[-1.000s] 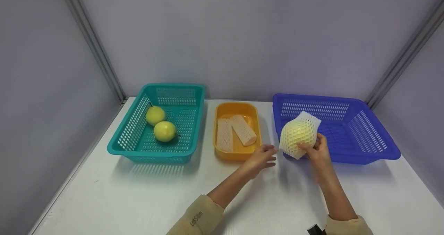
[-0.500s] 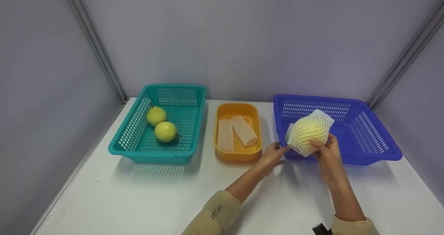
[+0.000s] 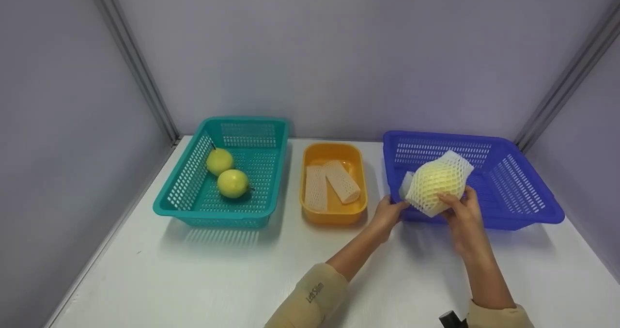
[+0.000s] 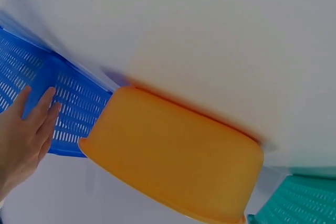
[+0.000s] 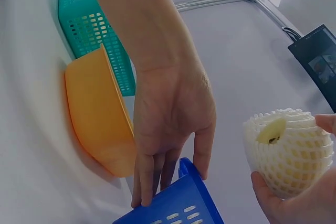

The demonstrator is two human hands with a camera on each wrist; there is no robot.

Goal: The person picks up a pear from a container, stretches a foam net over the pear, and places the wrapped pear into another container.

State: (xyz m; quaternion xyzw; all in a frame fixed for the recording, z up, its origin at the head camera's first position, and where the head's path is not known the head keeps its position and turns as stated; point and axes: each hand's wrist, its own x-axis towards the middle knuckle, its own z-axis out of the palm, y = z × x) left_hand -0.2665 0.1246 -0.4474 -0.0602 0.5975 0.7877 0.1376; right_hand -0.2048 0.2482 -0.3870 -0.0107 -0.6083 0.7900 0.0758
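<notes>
My right hand (image 3: 462, 221) holds a yellow pear in a white foam net (image 3: 438, 185) above the near left part of the blue basket (image 3: 513, 219). In the right wrist view the pear's bare end (image 5: 273, 132) shows through the net's opening, with fingers and thumb on either side. My left hand (image 3: 387, 216) grips the blue basket's near left corner, thumb over the rim and fingers down the outer wall. From the left wrist, those fingers (image 4: 44, 108) lie against the slotted side. Another bit of white foam net (image 3: 405, 185) peeks out behind the wrapped pear.
An orange tub (image 3: 334, 216) with two flat foam net sleeves (image 3: 316, 187) stands between the baskets. At left, a teal basket (image 3: 218, 215) contains two bare pears (image 3: 233, 183). Walls enclose the white table (image 3: 193, 279) behind and at both sides.
My right hand has carried the wrapped pear rightward and slightly up over the blue basket. My left hand has moved right and taken hold of the basket's corner.
</notes>
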